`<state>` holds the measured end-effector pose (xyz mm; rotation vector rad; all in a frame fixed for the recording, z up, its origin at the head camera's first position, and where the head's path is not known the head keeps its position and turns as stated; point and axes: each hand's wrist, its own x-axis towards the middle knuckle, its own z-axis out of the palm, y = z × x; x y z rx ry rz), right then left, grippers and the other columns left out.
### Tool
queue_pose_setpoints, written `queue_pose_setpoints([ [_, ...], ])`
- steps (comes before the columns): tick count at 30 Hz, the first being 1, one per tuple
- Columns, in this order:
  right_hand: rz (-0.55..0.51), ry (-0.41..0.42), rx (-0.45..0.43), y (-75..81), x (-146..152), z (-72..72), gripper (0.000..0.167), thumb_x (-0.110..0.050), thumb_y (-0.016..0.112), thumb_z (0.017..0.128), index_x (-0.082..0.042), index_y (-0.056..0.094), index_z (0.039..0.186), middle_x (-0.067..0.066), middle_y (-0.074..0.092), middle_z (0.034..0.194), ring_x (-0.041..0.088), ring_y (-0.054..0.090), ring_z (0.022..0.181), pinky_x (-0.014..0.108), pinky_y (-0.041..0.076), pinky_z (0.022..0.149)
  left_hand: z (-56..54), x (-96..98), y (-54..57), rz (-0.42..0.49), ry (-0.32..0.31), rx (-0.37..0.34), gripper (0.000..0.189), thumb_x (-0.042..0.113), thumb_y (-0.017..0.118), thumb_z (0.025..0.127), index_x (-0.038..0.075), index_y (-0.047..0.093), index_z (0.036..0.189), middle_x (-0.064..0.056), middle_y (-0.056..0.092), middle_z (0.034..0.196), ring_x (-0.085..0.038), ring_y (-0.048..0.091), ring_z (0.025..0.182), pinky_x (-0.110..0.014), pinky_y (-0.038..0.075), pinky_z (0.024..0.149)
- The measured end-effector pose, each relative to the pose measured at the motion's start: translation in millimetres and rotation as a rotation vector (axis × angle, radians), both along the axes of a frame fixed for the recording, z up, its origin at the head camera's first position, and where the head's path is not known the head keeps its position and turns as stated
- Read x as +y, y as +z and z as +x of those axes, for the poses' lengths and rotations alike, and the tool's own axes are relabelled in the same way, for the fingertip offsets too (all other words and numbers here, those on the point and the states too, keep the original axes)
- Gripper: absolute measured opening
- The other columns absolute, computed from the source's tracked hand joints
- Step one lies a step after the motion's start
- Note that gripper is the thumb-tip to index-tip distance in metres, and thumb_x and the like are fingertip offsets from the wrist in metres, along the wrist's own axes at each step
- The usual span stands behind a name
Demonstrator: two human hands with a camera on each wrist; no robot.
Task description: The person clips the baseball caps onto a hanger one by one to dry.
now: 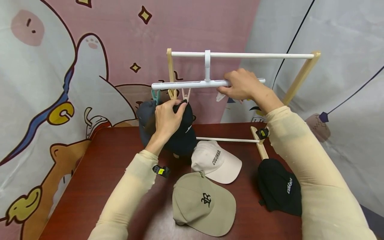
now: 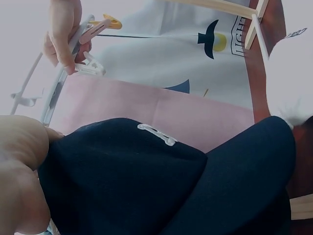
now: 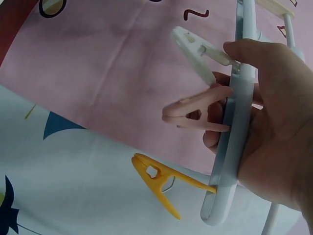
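Note:
My left hand (image 1: pixel 167 118) pinches the top of a dark navy cap (image 2: pixel 122 171) with a small white logo, just under the clips of a white clip hanger (image 1: pixel 186 85). A pink clip (image 1: pixel 186 95) is right above the fingertips. Beside it, a yellow clip (image 1: pixel 172 94) and a teal clip (image 1: pixel 155 96) hang over a grey-blue cap (image 1: pixel 144 115), partly hidden by that hand. My right hand (image 1: pixel 241 85) grips the hanger's right half. Around its fingers, a white clip (image 3: pixel 195 54), a pale pink clip (image 3: pixel 193 111) and an orange-yellow clip (image 3: pixel 156 177) hold nothing.
The hanger hooks over the white top rod (image 1: pixel 255 55) of a wooden-ended rack. On the dark red table (image 1: pixel 111 173) lie a white cap (image 1: pixel 210 158), a khaki cap (image 1: pixel 195 200) and a black cap (image 1: pixel 277 186). A lower rod (image 1: pixel 228 139) runs behind them.

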<state>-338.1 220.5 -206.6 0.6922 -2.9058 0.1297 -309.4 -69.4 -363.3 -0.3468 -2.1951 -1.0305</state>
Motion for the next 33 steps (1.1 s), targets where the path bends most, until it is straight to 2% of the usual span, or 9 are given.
queue_pose_setpoints([
  [4,-0.011,-0.011,-0.040,2.0,-1,0.1,0.040,-0.049,0.064,0.106,-0.010,0.073,0.103,0.008,0.074,0.084,0.034,0.071,0.091,0.045,0.050,0.072,3.8,-0.6,4.3,0.008,-0.011,-0.007,0.034,0.042,0.077,0.107,0.011,0.088,0.116,-0.009,0.089,0.112,-0.036,0.082,0.097,-0.054,0.064,0.089],
  [9,-0.011,-0.019,-0.055,2.3,-4,0.6,0.043,-0.052,0.063,0.106,-0.011,0.074,0.103,0.002,0.072,0.071,0.034,0.072,0.090,0.042,0.050,0.070,-2.4,-2.5,-3.7,-0.015,0.007,0.009,0.035,0.045,0.075,0.108,0.013,0.088,0.116,-0.007,0.089,0.111,-0.033,0.082,0.091,-0.049,0.065,0.085],
  [10,-0.013,-0.020,-0.058,1.9,-4,0.7,0.043,-0.053,0.063,0.107,-0.012,0.074,0.103,0.001,0.072,0.068,0.033,0.073,0.089,0.042,0.050,0.070,0.2,-2.7,-0.8,-0.013,0.008,0.000,0.034,0.043,0.076,0.108,0.012,0.088,0.116,-0.008,0.089,0.110,-0.033,0.082,0.091,-0.048,0.065,0.085],
  [14,-0.030,-0.032,-0.061,-0.6,-5,1.4,0.043,-0.055,0.062,0.107,-0.013,0.074,0.101,-0.002,0.070,0.059,0.032,0.074,0.087,0.042,0.050,0.067,-0.1,-1.4,-4.2,-0.006,0.004,-0.013,0.033,0.043,0.077,0.108,0.013,0.088,0.117,-0.008,0.089,0.111,-0.034,0.082,0.090,-0.050,0.065,0.085],
  [17,-0.046,-0.052,-0.050,-2.8,-5,1.5,0.044,-0.056,0.063,0.105,-0.014,0.073,0.097,-0.002,0.069,0.058,0.033,0.074,0.087,0.042,0.050,0.067,0.0,0.0,-8.9,-0.001,-0.010,-0.017,0.034,0.043,0.076,0.108,0.015,0.087,0.120,-0.009,0.088,0.114,-0.036,0.081,0.090,-0.052,0.065,0.086],
  [19,-0.053,-0.064,-0.040,-4.3,-6,1.5,0.043,-0.056,0.064,0.104,-0.015,0.073,0.095,-0.001,0.069,0.058,0.033,0.073,0.087,0.042,0.050,0.066,5.2,0.9,-8.4,0.006,-0.016,-0.017,0.033,0.041,0.076,0.108,0.013,0.086,0.123,-0.010,0.088,0.116,-0.036,0.081,0.091,-0.051,0.064,0.086],
  [22,-0.064,-0.073,-0.032,-6.5,-7,1.2,0.041,-0.054,0.064,0.104,-0.015,0.074,0.095,-0.001,0.068,0.057,0.032,0.072,0.086,0.042,0.049,0.064,21.5,2.5,-1.6,0.020,-0.042,-0.005,0.033,0.034,0.078,0.106,0.009,0.084,0.127,-0.014,0.087,0.119,-0.039,0.081,0.094,-0.053,0.064,0.087],
  [28,-0.081,-0.075,-0.025,-9.8,-9,1.0,0.040,-0.051,0.063,0.103,-0.014,0.077,0.098,0.000,0.069,0.056,0.030,0.072,0.080,0.040,0.048,0.060,53.0,6.1,8.4,0.023,-0.116,0.049,0.041,0.022,0.078,0.104,0.001,0.075,0.139,-0.019,0.082,0.132,-0.037,0.081,0.113,-0.052,0.066,0.098],
  [33,-0.096,-0.081,-0.019,-12.1,-10,1.0,0.038,-0.049,0.063,0.102,-0.014,0.076,0.095,-0.001,0.069,0.055,0.031,0.072,0.079,0.040,0.047,0.060,71.1,4.8,7.5,0.020,-0.144,0.120,0.046,0.018,0.080,0.102,0.000,0.071,0.144,-0.019,0.078,0.140,-0.037,0.074,0.128,-0.052,0.061,0.109],
])
